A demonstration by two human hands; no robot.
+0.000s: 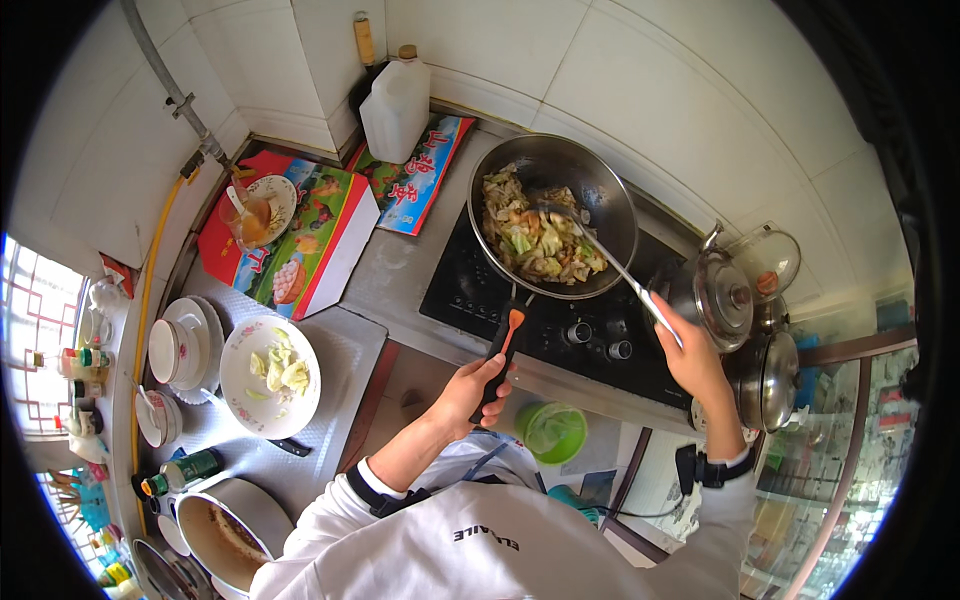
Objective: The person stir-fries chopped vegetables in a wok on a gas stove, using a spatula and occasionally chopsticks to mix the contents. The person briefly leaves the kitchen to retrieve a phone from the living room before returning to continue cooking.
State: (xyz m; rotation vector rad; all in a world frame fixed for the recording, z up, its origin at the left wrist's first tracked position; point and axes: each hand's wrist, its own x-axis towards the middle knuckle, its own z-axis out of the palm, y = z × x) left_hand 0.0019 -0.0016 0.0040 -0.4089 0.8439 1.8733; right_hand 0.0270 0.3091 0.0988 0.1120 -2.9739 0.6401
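Note:
My left hand [469, 396] grips the black handle [498, 367] of a deep steel wok [611, 195], which sits on a black glass gas hob [457, 281]. In my right hand [694, 356] is the metal shaft of a spatula [626, 276]; its head lies among the food, partly hidden. Browned and pale green chopped cabbage [536, 240] fills the near and left part of the wok. Two control knobs [579, 333] show on the hob, to the right of the wok handle.
A white bowl [240, 405] with cabbage pieces stands left, a knife handle [289, 447] beside it. Lidded steel pots [724, 296] crowd the right. A plastic jug [397, 109] and printed cardboard [300, 232] lie behind. Below is a green bin [555, 442].

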